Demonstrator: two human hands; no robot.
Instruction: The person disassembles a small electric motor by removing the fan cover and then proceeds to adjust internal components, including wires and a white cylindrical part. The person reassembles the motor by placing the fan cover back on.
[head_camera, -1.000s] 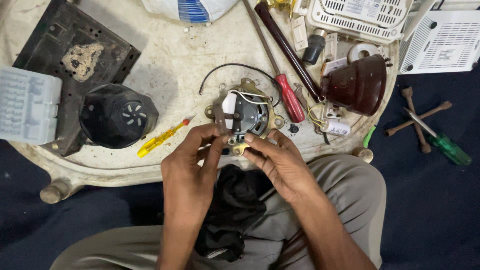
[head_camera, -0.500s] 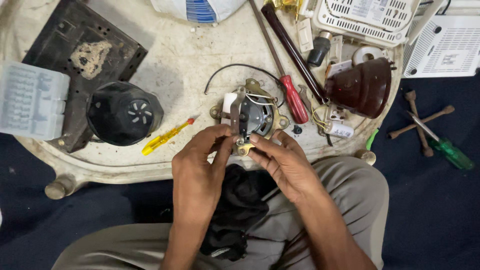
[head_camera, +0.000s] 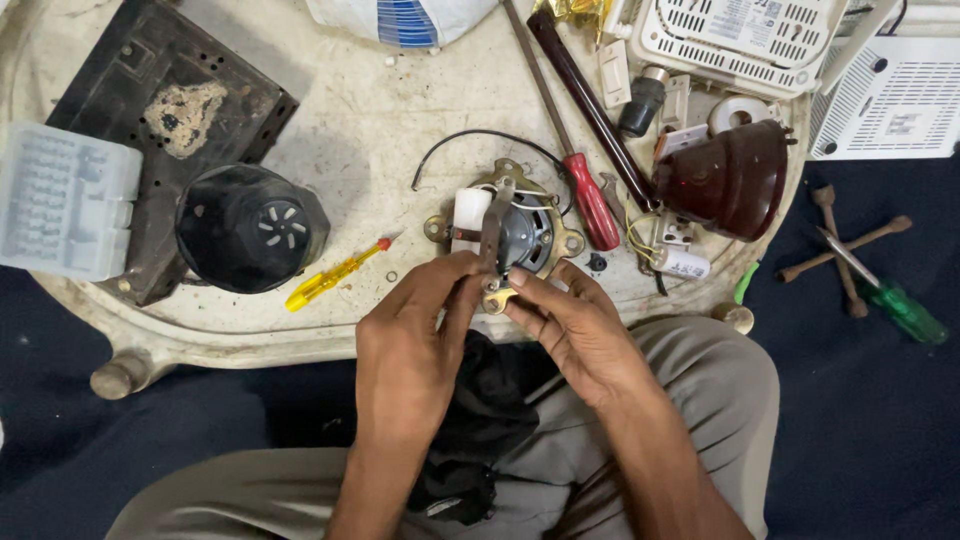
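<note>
A small electric motor (head_camera: 520, 230) in a brass-coloured frame lies on the white round board (head_camera: 360, 130), with a white block on its left side and a black wire looping off its top. My left hand (head_camera: 415, 340) pinches the motor's near left edge with fingertips. My right hand (head_camera: 570, 325) grips the near brass lug of the frame from the right. A flat metal bracket crosses the motor's face, between both hands' fingertips. Both forearms rise from my lap, where a black cloth (head_camera: 480, 420) lies.
A black round housing (head_camera: 250, 228) and yellow tester screwdriver (head_camera: 335, 275) lie left of the motor. A red-handled screwdriver (head_camera: 590, 195), dark red dome cover (head_camera: 725, 180) and small capacitor (head_camera: 680, 262) lie right. A clear plastic box (head_camera: 65, 200), white vented casings (head_camera: 740, 35) and a green screwdriver (head_camera: 890, 300) sit around.
The view has shifted slightly. Both hands stay on the motor's near edge; my fingers have closed in tighter around the brass lug and bracket.
</note>
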